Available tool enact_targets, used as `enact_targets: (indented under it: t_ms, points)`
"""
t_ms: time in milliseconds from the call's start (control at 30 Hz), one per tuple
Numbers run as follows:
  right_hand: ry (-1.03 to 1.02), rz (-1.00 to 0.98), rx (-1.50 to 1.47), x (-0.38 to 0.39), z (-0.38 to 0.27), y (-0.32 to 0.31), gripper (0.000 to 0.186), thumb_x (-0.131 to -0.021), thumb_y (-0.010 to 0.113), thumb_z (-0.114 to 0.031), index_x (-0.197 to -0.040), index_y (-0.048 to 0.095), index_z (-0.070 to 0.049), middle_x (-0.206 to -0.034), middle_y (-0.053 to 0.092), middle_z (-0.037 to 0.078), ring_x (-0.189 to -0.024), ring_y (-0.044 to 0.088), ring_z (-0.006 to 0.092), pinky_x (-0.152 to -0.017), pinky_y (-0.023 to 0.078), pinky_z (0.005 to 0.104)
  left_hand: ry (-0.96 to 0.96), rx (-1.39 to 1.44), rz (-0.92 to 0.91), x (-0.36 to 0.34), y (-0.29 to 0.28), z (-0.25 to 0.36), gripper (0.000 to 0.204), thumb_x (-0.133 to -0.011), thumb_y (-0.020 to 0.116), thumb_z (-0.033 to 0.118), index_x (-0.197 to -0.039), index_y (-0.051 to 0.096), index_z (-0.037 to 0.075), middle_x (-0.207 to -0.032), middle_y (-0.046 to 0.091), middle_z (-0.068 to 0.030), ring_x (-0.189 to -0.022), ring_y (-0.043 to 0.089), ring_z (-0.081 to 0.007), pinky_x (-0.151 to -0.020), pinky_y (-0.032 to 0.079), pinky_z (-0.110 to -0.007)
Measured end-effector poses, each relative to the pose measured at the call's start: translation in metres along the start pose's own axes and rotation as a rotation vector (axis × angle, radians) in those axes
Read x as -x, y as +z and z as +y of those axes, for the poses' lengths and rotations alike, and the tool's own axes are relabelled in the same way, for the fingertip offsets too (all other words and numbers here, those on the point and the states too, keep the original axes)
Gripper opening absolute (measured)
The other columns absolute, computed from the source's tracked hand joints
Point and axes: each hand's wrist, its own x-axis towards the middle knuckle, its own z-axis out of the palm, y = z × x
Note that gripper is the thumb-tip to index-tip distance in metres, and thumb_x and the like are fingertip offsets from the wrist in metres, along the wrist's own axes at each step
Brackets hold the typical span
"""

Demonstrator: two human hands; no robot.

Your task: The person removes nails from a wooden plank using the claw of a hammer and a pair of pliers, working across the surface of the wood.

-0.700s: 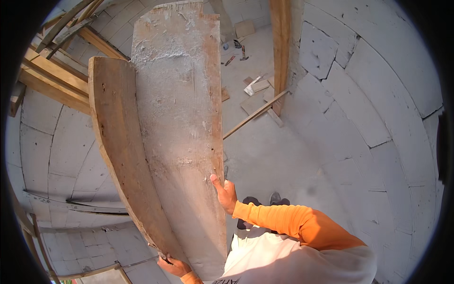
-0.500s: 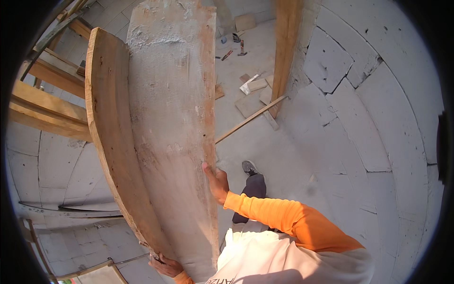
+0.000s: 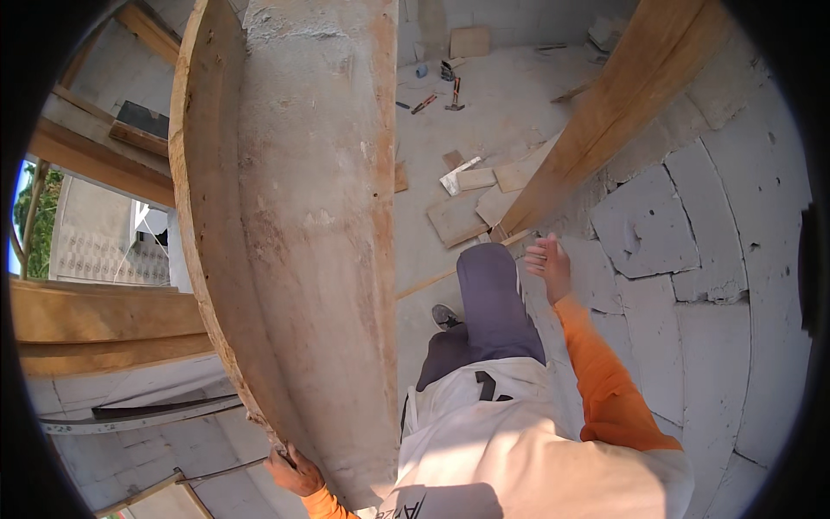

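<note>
A long wooden trough of boards runs up the left half of the head view: a wide, plaster-smeared board (image 3: pixel 311 199) and an upright side board (image 3: pixel 207 173) along its left edge. Near the bottom, my left hand (image 3: pixel 294 471) is closed round the lower end of that side board. My right hand (image 3: pixel 550 266) is off the wood, with its fingers loosely bent and nothing visible in them. It hovers beside the foot of a thick wooden post (image 3: pixel 605 112), close to the block wall.
Pale block wall (image 3: pixel 648 229) rises on the right. Board offcuts (image 3: pixel 456 218), a hammer (image 3: pixel 454 93) and other tools lie on the floor ahead. A thin wooden strip (image 3: pixel 425 283) crosses the floor by my foot. Timber beams (image 3: pixel 104 324) stand at the left.
My right hand has let go of the wide board and moved right, toward the post and wall. One leg has come forward. My left hand keeps its hold.
</note>
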Motion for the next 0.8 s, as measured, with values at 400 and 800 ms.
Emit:
enact_targets:
  t_ms: [400, 800]
  points:
    - [0.321, 0.175, 0.416, 0.005, 0.125, -0.126, 0.028, -0.104, 0.063, -0.031, -0.109, 0.064, -0.004, -0.088, 0.072, 0.009, -0.07, 0.07, 0.0186, -0.052, 0.054, 0.0315, -0.061, -0.179, 0.109, -0.048, 0.031, 0.035, 0.033, -0.098, 0.071, 0.011, -0.12, 0.062, -0.013, -0.109, 0.063, -0.0285, -0.093, 0.06, -0.045, -0.082, 0.05, -0.049]
    - [-0.18, -0.349, 1.694, -0.229, -0.056, 0.095, 0.051, -0.092, 0.073, -0.037, -0.133, 0.061, -0.008, -0.138, 0.06, 0.02, -0.136, 0.051, 0.0404, -0.112, 0.041, 0.0538, -0.111, -0.349, 0.011, -0.132, 0.122, 0.118, 0.038, -0.095, 0.077, 0.009, -0.121, 0.059, -0.011, -0.101, 0.068, -0.026, -0.086, 0.068, -0.0424, -0.073, 0.061, -0.05]
